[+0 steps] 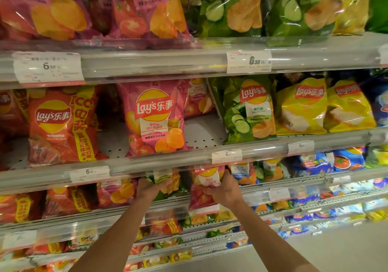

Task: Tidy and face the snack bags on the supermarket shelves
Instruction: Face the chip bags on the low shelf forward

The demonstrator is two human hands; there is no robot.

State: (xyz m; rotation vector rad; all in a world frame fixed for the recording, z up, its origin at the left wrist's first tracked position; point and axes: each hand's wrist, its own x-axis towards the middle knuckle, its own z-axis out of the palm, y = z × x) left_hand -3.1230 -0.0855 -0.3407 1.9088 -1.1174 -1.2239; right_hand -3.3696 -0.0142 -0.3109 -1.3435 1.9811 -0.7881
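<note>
Both my hands reach onto the third shelf down, under the price rail (147, 166). My left hand (150, 187) grips a green snack bag (168, 184) whose top is hidden behind the rail. My right hand (223, 189) grips a pink tomato snack bag (202, 198) by its right edge; that bag hangs forward over the shelf front. Above them, a pink tomato bag (154, 118) stands upright and faces out, with bare shelf on both sides of it.
A red bag (60, 124) stands left on the middle shelf, green cucumber (249, 110) and yellow bags (302, 108) right. The top shelf holds pink and green bags. Blue bags (331, 162) sit at right. Lower shelves and the floor (336, 250) lie below.
</note>
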